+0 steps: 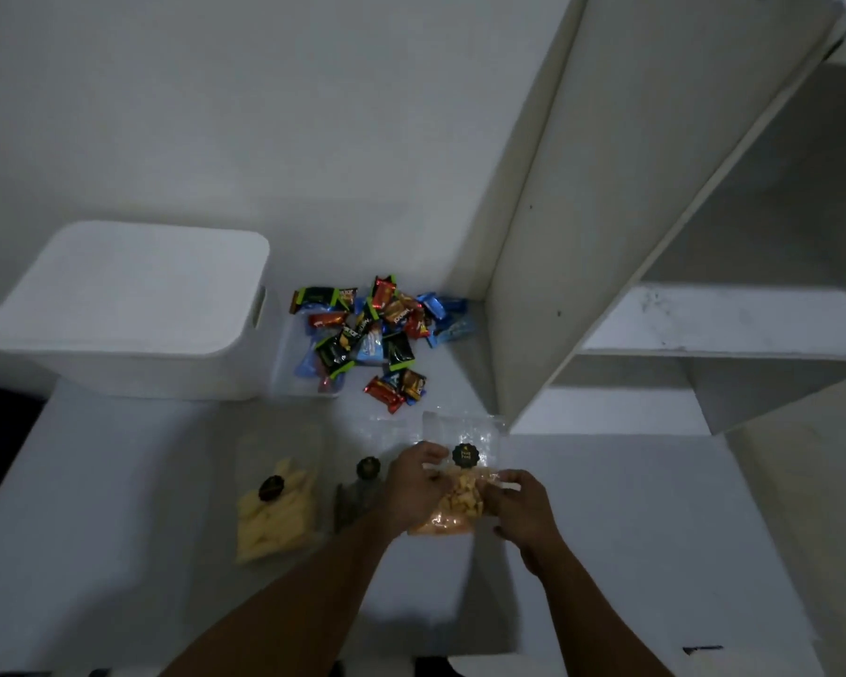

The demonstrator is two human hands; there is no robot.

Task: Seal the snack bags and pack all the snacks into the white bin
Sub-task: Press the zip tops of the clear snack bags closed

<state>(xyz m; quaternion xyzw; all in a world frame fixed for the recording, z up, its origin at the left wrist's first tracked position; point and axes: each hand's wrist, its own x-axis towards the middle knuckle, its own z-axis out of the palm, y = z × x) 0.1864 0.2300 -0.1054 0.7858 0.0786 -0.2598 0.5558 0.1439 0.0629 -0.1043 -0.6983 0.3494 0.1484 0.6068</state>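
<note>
A clear bag of orange snacks [455, 505] with a dark round label lies near the middle of the white table. My left hand [413, 486] grips its left side and my right hand [521, 510] grips its right side. To the left lie a clear bag of pale yellow snacks [274, 515] and a bag of dark snacks [357, 495], partly hidden behind my left wrist. The white bin [133, 310] stands at the back left with its lid on. A pile of several small wrapped snacks [377, 329] sits beside it, partly in a clear tray.
A tall white shelf unit [606, 212] rises at the right, its side panel close to the orange bag. The clear tray [294, 368] touches the bin's right side. The table's left edge [15, 476] drops into darkness.
</note>
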